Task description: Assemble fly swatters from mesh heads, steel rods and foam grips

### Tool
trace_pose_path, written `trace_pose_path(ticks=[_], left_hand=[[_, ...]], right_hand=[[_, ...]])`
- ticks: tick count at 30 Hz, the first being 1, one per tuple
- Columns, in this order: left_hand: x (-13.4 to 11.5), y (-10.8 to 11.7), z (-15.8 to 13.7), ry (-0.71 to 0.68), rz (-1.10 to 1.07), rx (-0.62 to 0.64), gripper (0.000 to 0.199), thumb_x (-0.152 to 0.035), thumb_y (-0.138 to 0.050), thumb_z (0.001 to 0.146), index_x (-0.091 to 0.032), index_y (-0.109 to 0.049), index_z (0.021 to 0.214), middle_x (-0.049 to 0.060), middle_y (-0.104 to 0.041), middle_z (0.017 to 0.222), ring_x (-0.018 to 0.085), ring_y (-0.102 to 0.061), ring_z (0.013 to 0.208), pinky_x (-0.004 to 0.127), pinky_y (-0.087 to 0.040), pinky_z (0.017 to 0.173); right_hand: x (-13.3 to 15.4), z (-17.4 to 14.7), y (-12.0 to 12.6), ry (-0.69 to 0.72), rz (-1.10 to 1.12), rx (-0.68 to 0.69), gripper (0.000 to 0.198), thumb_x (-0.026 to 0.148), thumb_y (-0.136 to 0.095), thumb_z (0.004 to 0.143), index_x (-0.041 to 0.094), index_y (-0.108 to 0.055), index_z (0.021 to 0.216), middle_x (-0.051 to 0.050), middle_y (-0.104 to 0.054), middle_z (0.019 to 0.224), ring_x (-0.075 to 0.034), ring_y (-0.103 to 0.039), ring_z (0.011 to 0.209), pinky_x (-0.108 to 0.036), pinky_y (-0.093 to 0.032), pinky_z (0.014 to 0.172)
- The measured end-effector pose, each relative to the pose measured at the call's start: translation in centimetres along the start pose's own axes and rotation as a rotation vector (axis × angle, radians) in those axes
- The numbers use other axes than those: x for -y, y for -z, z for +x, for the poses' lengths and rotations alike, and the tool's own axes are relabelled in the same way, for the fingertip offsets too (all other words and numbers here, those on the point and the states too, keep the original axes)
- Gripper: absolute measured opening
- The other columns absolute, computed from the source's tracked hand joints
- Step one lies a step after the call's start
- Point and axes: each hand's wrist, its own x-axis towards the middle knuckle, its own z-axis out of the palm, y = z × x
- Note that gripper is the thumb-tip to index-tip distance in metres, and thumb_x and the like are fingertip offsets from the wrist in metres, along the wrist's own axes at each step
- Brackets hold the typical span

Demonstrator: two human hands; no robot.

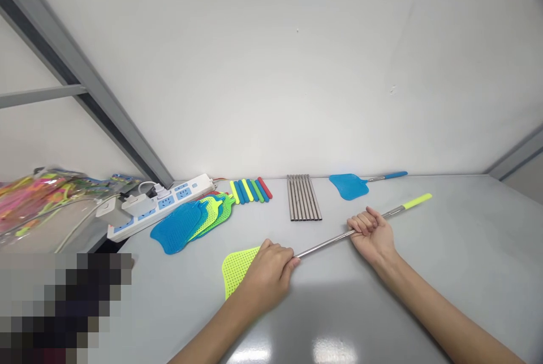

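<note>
Between my hands stretches a fly swatter (324,244) with a thin metal rod, a yellow-green perforated head and a yellow-green handle. My left hand (271,268) is closed where the head meets the rod, and it hides part of the head. Palm up, my right hand (370,233) wraps its fingers round the metal shaft, just short of the handle. Behind lies a blue fly swatter (350,186) with a blue handle. Several metal tubes (303,197) lie side by side in the middle. Left of them are a row of coloured handles (250,190) and overlapping swatter heads (178,228).
A white power strip (161,206) with plugs and cables runs along the left side of the grey table (466,273). Clear plastic bags with colourful contents (55,194) are at far left. A white wall (297,70) closes off the back. The lower left corner is pixelated.
</note>
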Motion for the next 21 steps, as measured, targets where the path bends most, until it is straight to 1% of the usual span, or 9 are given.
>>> trace_pose_path(ticks=[6,12,16,21], left_hand=[[0.2,0.3,0.0,0.003,-0.009,-0.008,0.031,-0.026,-0.023,0.086,-0.017,-0.03,0.057,-0.002,-0.042,0.055,0.012,-0.036,0.056,0.027,-0.027,0.064],[0.0,0.8,-0.1,0.054,-0.036,0.047,0.033,-0.029,-0.023,0.085,-0.017,-0.03,0.055,-0.002,-0.041,0.053,0.012,-0.038,0.058,0.028,-0.028,0.065],[-0.4,0.9,-0.2,0.1,-0.082,0.064,0.033,-0.031,-0.024,0.085,-0.018,-0.03,0.055,-0.001,-0.041,0.053,0.014,-0.041,0.062,0.028,-0.029,0.065],[-0.8,0.7,-0.2,0.118,-0.128,0.068,0.033,-0.031,-0.025,0.084,-0.018,-0.029,0.054,-0.001,-0.04,0.052,0.014,-0.041,0.062,0.028,-0.03,0.064]], right_hand=[[-0.5,-0.5,-0.3,0.016,0.08,-0.044,0.039,0.012,-0.041,0.073,0.019,-0.008,0.053,0.007,-0.004,0.046,-0.009,-0.007,0.038,-0.022,-0.023,0.034],[-0.9,-1.0,-0.5,0.023,0.117,-0.056,0.039,0.013,-0.043,0.073,0.019,-0.01,0.053,0.007,-0.004,0.046,-0.009,-0.007,0.039,-0.022,-0.022,0.034],[-1.3,-1.2,-0.6,0.006,0.111,-0.052,0.04,0.014,-0.044,0.073,0.019,-0.01,0.053,0.007,-0.004,0.046,-0.008,-0.007,0.039,-0.022,-0.022,0.034],[-1.5,-1.7,-0.9,0.019,0.06,-0.019,0.041,0.015,-0.045,0.073,0.019,-0.009,0.053,0.007,-0.006,0.045,-0.008,-0.008,0.038,-0.022,-0.024,0.035]])
